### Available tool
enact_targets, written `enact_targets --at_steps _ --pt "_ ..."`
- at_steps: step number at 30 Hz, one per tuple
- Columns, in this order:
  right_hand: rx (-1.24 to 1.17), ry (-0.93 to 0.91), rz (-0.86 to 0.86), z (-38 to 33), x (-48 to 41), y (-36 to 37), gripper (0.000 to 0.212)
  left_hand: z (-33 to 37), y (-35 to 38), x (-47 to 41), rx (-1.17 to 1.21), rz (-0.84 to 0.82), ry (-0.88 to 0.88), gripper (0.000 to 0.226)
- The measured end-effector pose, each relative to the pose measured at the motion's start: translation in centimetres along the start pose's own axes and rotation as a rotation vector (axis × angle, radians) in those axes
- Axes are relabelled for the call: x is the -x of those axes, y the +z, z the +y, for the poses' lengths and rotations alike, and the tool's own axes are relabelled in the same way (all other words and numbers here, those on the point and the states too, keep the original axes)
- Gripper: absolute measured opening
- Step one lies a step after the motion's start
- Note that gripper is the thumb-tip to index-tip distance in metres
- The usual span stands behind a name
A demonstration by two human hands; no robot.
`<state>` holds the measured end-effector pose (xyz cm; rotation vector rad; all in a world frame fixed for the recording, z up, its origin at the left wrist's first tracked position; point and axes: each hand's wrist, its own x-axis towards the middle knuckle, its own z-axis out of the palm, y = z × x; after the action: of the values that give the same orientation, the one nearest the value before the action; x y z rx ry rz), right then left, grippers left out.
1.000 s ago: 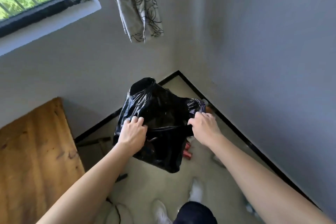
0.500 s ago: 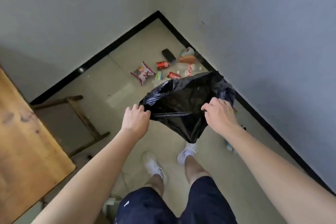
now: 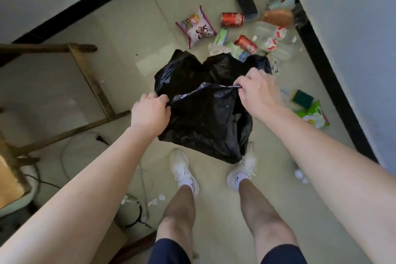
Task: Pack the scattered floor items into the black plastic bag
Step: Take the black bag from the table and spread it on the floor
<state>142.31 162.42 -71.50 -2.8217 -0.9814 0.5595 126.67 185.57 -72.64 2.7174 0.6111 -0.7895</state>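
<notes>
I hold a black plastic bag [image 3: 205, 111] above the floor in front of my feet. My left hand [image 3: 150, 111] grips its near rim on the left, my right hand [image 3: 257, 90] pinches the rim on the right. Beyond the bag, litter lies in the room's corner: a pink snack packet [image 3: 196, 25], two red cans [image 3: 232, 19] [image 3: 245, 43], a black case [image 3: 246, 3], a bread bun in wrap [image 3: 277, 17] and clear plastic bottles [image 3: 272, 39]. To the right lie a green and yellow sponge [image 3: 302, 98] and a green packet [image 3: 314, 116].
A wooden table frame [image 3: 90, 77] stands at the left, with cables [image 3: 70, 146] and paper scraps on the floor beside it. Black skirting [image 3: 325, 53] runs along the grey walls meeting in the corner. My white shoes [image 3: 184, 169] stand just behind the bag.
My view has tilted down from the wall and window to the floor. The bag has come lower with both hands still on its rim, and the littered corner is now in sight.
</notes>
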Motion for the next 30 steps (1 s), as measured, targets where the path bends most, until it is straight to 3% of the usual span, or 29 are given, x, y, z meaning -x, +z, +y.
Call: enact_targets --at_steps 8,13,22,25,30 --pt "0.01 -0.197 0.158 -0.4 -2.8 0.7 0.015 -0.6 -0.5 -2.1 -0.004 0.271 -0.056 0.023" --pt "0.019 -0.228 0.112 -0.9 -3.2 3.8 0.016 -2.0 2.6 -2.4 -0.123 0.197 -0.054 0.022" --pt "0.067 -0.323 0.078 0.1 -9.2 19.1 0.014 -4.2 14.7 -10.1 -0.252 -0.001 -0.128 0.017" --pt "0.108 -0.363 0.068 0.4 -12.4 25.1 0.015 -5.0 18.6 -14.0 -0.315 0.034 -0.097 0.021" --pt "0.13 -0.426 0.125 1.1 -17.9 33.7 0.019 -7.6 25.1 -21.5 -0.327 0.241 -0.044 0.011"
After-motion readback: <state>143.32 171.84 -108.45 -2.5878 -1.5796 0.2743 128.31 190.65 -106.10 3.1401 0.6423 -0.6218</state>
